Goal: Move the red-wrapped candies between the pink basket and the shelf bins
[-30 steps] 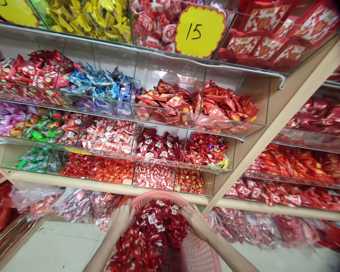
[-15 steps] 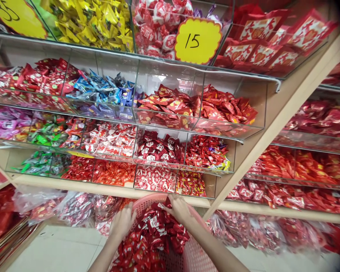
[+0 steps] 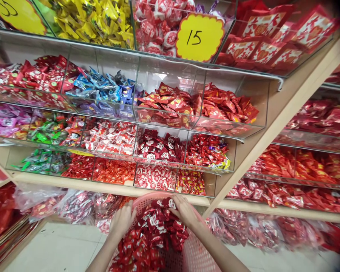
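Note:
A pink perforated plastic basket (image 3: 193, 254) sits low in the middle, heaped with dark red wrapped candies (image 3: 150, 238). My left hand (image 3: 121, 221) presses against the left side of the heap near the basket rim, fingers curled into the candies. My right hand (image 3: 184, 211) lies on the top far end of the heap, fingers bent over the wrappers. Straight above on the shelving, a clear bin holds the same dark red candies (image 3: 158, 148).
Clear acrylic bins on wooden shelves hold red, blue, green, purple and yellow candies. A yellow tag marked 15 (image 3: 200, 36) hangs at the top. Bulk candy bags (image 3: 73, 206) lie under the bottom shelf. A second shelf unit (image 3: 306, 166) stands at right. Pale floor tiles lie below.
My right hand has slid from the right side of the heap up to its far top end. My left hand has stayed at the left side, shifting slightly. The view has tilted a little.

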`<state>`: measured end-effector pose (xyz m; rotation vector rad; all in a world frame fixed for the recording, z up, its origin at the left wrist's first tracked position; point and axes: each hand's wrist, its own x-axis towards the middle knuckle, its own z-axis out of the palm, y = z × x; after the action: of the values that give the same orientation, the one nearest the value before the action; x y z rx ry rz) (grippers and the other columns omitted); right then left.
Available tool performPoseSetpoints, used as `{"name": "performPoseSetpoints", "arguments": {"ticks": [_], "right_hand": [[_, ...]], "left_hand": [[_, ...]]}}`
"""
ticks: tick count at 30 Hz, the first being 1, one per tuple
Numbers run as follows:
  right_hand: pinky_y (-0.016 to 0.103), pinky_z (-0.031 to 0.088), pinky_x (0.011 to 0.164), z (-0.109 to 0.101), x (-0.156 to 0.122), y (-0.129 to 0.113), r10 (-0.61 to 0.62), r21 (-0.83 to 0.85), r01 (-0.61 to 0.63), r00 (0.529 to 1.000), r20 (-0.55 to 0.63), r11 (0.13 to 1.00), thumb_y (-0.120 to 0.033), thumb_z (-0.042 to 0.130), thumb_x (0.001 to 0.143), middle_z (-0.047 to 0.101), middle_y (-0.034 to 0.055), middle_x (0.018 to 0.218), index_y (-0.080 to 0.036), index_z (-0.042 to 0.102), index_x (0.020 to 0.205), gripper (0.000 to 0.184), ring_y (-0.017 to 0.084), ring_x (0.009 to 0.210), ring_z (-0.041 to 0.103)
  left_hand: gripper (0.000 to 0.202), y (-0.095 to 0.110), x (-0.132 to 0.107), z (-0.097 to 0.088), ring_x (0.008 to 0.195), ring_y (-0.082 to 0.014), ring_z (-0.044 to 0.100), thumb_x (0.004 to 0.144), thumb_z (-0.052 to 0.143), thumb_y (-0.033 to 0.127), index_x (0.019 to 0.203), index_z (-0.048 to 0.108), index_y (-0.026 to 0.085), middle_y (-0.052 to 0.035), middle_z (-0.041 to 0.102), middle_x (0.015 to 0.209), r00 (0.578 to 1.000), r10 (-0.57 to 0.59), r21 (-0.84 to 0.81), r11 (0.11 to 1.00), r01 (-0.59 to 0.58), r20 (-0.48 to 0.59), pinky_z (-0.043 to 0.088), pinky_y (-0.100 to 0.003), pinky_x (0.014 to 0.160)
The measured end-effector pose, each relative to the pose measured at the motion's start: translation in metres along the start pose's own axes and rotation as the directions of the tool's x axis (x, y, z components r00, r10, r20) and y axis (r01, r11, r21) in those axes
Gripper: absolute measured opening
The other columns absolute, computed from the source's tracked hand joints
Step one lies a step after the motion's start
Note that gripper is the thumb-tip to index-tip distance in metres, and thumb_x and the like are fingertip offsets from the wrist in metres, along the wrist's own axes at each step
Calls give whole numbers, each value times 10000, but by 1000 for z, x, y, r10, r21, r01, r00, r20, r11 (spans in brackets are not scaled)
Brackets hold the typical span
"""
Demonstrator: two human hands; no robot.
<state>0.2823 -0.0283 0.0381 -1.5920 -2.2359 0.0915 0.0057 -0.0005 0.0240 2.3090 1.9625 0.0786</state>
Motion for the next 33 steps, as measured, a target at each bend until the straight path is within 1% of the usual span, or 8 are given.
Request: {"name": "performPoseSetpoints", "arguments": {"ticks": [4,9,13,15,20,25,29,33], "right_hand": [[364,380,851,-9,2,-2,-7,83,9,1000,-23,997,-312,515,818,539,66,1093,-237,428,1189,388,209,1012,497],[359,361,850,-14,23,-23,-85,70,83,996,18,994,-346,514,820,567,44,1033,-251,464,1148,345,203,982,491],[348,356,847,-3,43,-40,-182,56,179,981,70,982,-322,530,812,569,33,1021,-249,486,1107,307,189,955,481],[350,356,852,6,48,-45,-203,40,200,975,93,979,-308,533,808,554,36,1042,-245,494,1098,299,189,968,470],[406,338,884,22,43,-49,-196,-63,201,977,79,978,-267,498,820,466,67,1190,-259,488,1131,311,230,1062,417],[420,356,874,26,35,-51,-187,-103,195,979,79,976,-284,501,818,479,83,1172,-256,422,1202,392,240,1041,434],[429,333,907,11,38,-57,-200,-102,204,979,47,974,-323,507,817,473,95,1189,-235,392,1230,437,242,1066,423],[371,359,878,-26,44,-74,-296,-83,294,955,-9,952,-302,427,865,514,78,1117,-216,447,1155,303,202,999,460]], "left_hand": [[411,0,1,0,839,-234,618,869,234,325,1156,458,136,-129,621,1021,1000,5,10,1000,-5,-2,442,-326,683],[411,0,1,2,828,-225,619,871,235,330,1170,452,150,-120,628,1005,1000,-7,-1,1000,7,2,436,-316,686],[425,0,1,1,850,-222,612,871,240,331,1203,428,143,-125,635,979,1000,-15,-10,1000,15,20,428,-314,707],[430,0,1,0,862,-217,608,870,241,327,1214,420,139,-129,629,999,999,-17,-20,1000,18,32,426,-311,718],[424,-1,1,1,885,-221,601,869,246,326,1201,434,140,-134,593,1096,1000,-17,-14,1000,17,19,424,-315,735],[438,-2,2,5,876,-241,608,871,236,325,1205,435,126,-135,601,1081,1000,-2,1,1000,2,3,437,-333,714],[446,-3,3,6,869,-244,612,872,228,327,1213,434,125,-137,610,1062,1000,6,15,1000,-6,3,440,-336,707],[455,-3,3,7,892,-238,608,871,227,322,1230,423,121,-136,620,1038,1000,-3,30,1000,3,1,438,-327,722]]}}
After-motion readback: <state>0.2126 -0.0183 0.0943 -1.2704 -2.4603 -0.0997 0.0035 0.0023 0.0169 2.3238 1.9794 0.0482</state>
